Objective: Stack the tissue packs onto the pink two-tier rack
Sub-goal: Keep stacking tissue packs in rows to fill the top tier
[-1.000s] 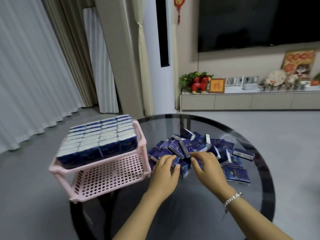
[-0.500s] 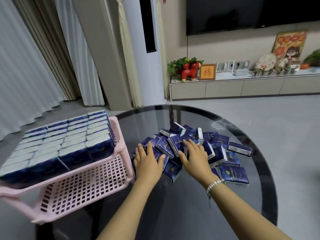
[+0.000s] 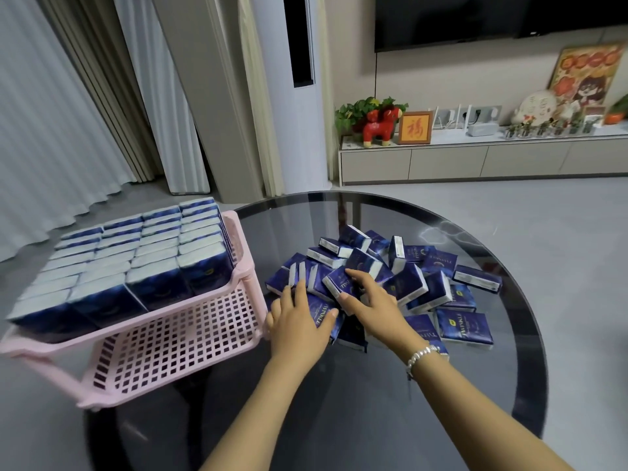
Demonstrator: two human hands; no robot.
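- Your tissue packs [image 3: 418, 287] are small dark blue-purple packets with pale ends, heaped loosely near the middle of the round dark glass counter [image 3: 509, 385]. Some lie flat, some stand on edge, some tilt against each other.
- The pink two-tier rack [image 3: 244, 277] sits at the counter's left edge. Its upper tier is filled with neat rows of packs, while the lattice of the lower tier is bare.
- Compared with half a second ago, your hands sit in much the same place on the near side of the heap — your right fingertips have crept a little further onto a tilted pack, and the rack shows more fully.
- Your left hand [image 3: 299, 321] lies palm-down on a flat pack at the heap's near-left edge, fingers spread and open, gripping nothing.
- Your right hand [image 3: 372, 307] rests on the packs just beside it, fingers [image 3: 356, 277] extended over a tilted pack — touching it, not closed around it.
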